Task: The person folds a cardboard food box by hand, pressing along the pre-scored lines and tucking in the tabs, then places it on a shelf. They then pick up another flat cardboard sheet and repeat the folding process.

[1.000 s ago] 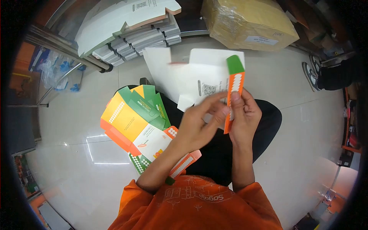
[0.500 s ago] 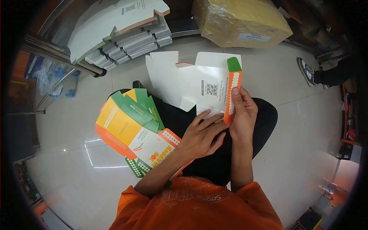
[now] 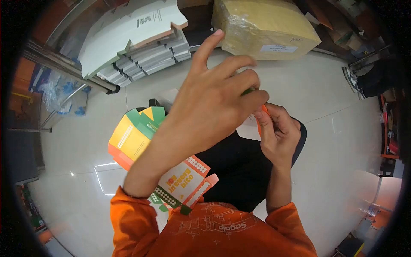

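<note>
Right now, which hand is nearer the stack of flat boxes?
Left. The left hand is raised, between the stack and the right hand in this view. The right hand is farther, lower right in the picture, pinching the orange flap.

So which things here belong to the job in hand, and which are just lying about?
Likely the job:
orange-edged carton in the right hand
colourful open carton
perhaps the stacked white sheets

Probably just lying about:
wrapped box
clear plastic bag

An orange shirt [image 3: 205, 244] is worn, with loose sleeves [image 3: 132, 222]; pale lettering [image 3: 233, 226] and thin line drawings [image 3: 203, 219] are printed across it. Black trousers [image 3: 237, 171] are worn below.
</note>
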A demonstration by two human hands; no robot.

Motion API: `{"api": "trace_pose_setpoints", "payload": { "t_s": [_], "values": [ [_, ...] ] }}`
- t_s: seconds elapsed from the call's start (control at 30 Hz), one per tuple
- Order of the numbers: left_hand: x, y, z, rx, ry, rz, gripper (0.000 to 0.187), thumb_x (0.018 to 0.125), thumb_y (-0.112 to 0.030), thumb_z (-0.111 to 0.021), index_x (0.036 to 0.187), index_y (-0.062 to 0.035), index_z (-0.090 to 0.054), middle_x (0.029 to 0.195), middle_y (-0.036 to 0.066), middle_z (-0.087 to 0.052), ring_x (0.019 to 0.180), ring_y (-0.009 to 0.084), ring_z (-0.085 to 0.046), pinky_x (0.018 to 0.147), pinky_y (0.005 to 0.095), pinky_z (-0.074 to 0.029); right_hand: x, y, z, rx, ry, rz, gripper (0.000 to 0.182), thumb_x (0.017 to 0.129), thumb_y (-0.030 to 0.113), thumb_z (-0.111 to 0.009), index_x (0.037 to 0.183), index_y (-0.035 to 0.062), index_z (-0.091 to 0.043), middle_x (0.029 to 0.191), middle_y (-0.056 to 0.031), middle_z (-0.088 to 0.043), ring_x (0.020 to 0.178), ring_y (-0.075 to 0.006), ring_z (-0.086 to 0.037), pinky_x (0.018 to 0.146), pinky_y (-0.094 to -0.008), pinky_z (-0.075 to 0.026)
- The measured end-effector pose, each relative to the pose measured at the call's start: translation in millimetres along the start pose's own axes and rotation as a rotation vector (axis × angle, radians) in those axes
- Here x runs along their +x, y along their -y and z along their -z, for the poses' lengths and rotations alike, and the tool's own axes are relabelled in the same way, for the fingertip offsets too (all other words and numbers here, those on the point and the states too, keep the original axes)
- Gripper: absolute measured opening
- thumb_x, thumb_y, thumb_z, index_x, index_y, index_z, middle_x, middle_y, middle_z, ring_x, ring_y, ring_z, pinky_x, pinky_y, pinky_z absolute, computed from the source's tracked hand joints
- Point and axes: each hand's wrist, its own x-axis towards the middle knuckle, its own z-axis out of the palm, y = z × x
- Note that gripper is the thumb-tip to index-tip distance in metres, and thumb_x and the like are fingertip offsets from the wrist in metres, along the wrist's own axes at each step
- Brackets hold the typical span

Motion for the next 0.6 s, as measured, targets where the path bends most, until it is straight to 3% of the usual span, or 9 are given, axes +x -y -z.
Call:
{"api": "trace_pose_setpoints", "payload": {
  "t_s": [0.03, 0.07, 0.1, 0.17, 0.2, 0.27, 0.37, 0.53, 0.6],
  "values": [
    [4.7, 3.1, 10.0, -0.056, 0.139, -0.019, 0.027, 0.067, -0.006, -0.074, 0.091, -0.0192, -0.073, 0.089, -0.004, -0.064, 0.101, 0.0162, -0.059, 0.11, 0.0483, -0.028, 4.5, 5.6, 6.3, 0.0, -0.01, 0.006, 0.009, 0.086, 0.003, -0.069, 0.093, -0.0017, -0.067, 0.071, -0.0091, -0.067, 0.056, -0.0067, -0.058, 0.051, -0.0197, -0.043],
    [9.0, 3.2, 14.9, -0.114, 0.088, -0.019, 0.021, 0.066, -0.003, -0.074, 0.084, -0.0143, -0.073, 0.075, -0.002, -0.062, 0.087, 0.0178, -0.062, 0.103, 0.0432, -0.037, 8.9, 11.7, 12.4, -0.018, 0.059, 0.045, 0.009, 0.085, 0.004, -0.07, 0.092, -0.0016, -0.068, 0.071, -0.0093, -0.067, 0.056, -0.0069, -0.058, 0.051, -0.0199, -0.044],
    [11.6, 3.0, 20.8, -0.107, 0.086, -0.025, 0.021, 0.066, -0.003, -0.074, 0.084, -0.0143, -0.073, 0.075, -0.002, -0.062, 0.087, 0.0178, -0.062, 0.103, 0.0432, -0.037, 13.7, 18.6, 17.8, -0.034, 0.131, 0.083, 0.009, 0.085, 0.005, -0.07, 0.091, -0.0015, -0.068, 0.07, -0.0094, -0.067, 0.056, -0.007, -0.058, 0.051, -0.0201, -0.044],
    [12.6, 3.2, 31.7, -0.24, 0.173, 0.152, 0.02, 0.066, 0.0, -0.074, 0.083, -0.0098, -0.073, 0.074, 0.001, -0.063, 0.077, 0.0187, -0.062, 0.085, 0.0337, -0.047, 25.2, 33.1, 28.6, -0.035, 0.16, 0.049, 0.01, 0.084, 0.006, -0.071, 0.09, -0.0016, -0.069, 0.068, -0.0095, -0.067, 0.056, -0.0084, -0.06, 0.051, -0.0214, -0.045],
    [12.7, 6.0, 35.0, -0.235, 0.172, 0.15, 0.02, 0.066, 0.0, -0.074, 0.083, -0.0098, -0.073, 0.074, 0.001, -0.063, 0.077, 0.0187, -0.062, 0.085, 0.0337, -0.047, 32.6, 35.5, 33.9, -0.023, 0.229, 0.043, 0.01, 0.084, 0.006, -0.071, 0.09, -0.0018, -0.069, 0.067, -0.0095, -0.067, 0.057, -0.0084, -0.06, 0.052, -0.0219, -0.045],
    [13.6, 13.0, 41.0, -0.369, 0.018, 0.217, 0.018, 0.068, 0.002, -0.075, 0.085, -0.0052, -0.073, 0.075, 0.005, -0.065, 0.069, 0.0168, -0.061, 0.068, 0.0273, -0.048, 46.1, 46.8, 45.8, -0.053, 0.32, 0.003, 0.011, 0.083, 0.004, -0.071, 0.091, -0.0032, -0.069, 0.068, -0.0091, -0.067, 0.059, -0.0079, -0.059, 0.054, -0.0226, -0.046],
    [17.6, 17.7, 52.0, -0.47, -0.026, 0.25, 0.015, 0.071, 0.003, -0.075, 0.084, -0.0018, -0.072, 0.075, 0.007, -0.067, 0.067, 0.0135, -0.061, 0.064, 0.0256, -0.048, 59.2, 51.7, 47.3, 0.075, 0.317, 0.016, 0.011, 0.083, 0.003, -0.071, 0.09, -0.0045, -0.069, 0.07, -0.009, -0.068, 0.061, -0.0071, -0.059, 0.055, -0.022, -0.045],
    [13.4, 31.6, 58.8, -0.738, 0.129, 0.399, 0.031, 0.077, 0.003, -0.074, 0.107, 0.0025, -0.065, 0.104, 0.008, -0.066, 0.094, 0.0147, -0.062, 0.082, 0.028, -0.053, 64.7, 45.2, 41.9, 0.207, 0.317, -0.1, 0.011, 0.084, 0.003, -0.071, 0.092, -0.0044, -0.07, 0.078, -0.0081, -0.07, 0.066, -0.0082, -0.06, 0.059, -0.0222, -0.048],
    [9.5, 31.4, 54.8, -0.774, 0.125, 0.437, 0.03, 0.077, 0.003, -0.073, 0.106, 0.0031, -0.065, 0.104, 0.009, -0.066, 0.094, 0.0145, -0.062, 0.083, 0.0275, -0.053, 65.9, 38.6, 43.8, 0.255, 0.361, -0.168, 0.013, 0.084, 0.003, -0.071, 0.095, -0.003, -0.071, 0.08, -0.0074, -0.07, 0.069, -0.0086, -0.061, 0.063, -0.0228, -0.051]
  ]
}}
